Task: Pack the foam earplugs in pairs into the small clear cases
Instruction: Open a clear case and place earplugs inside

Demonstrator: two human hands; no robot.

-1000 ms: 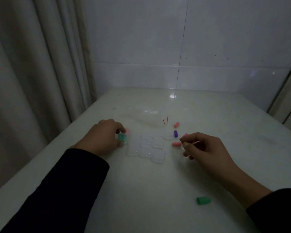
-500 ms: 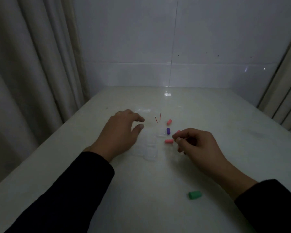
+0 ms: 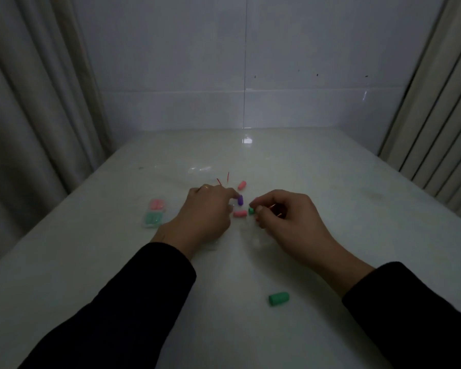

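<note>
Earplugs lie scattered near the middle of the tabletop (image 3: 330, 166), most of them between the two hands, which keeps them in easy reach for pairing. The left hand (image 3: 202, 217) reaches forward palm down, its fingertips closing on the purple earplug (image 3: 240, 200); the fingers are curled toward it, though whether they already pinch it I cannot tell. The right hand (image 3: 282, 217) sits knuckles up with fingers curled, thumb and forefinger pinching a small green earplug (image 3: 251, 210) (only its end shows). A pink earplug (image 3: 240, 213) lies just beside both, and another pink earplug (image 3: 242, 185) sits a little farther toward the far edge. A lone green earplug (image 3: 278, 298) lies well apart, toward the near edge, likely the mate of the one being held. Toward the left edge, the packed clear cases (image 3: 153, 213) hold a pink pair and a green pair, set aside out of the working area. Empty cases under the hands are too faint to place.
</note>
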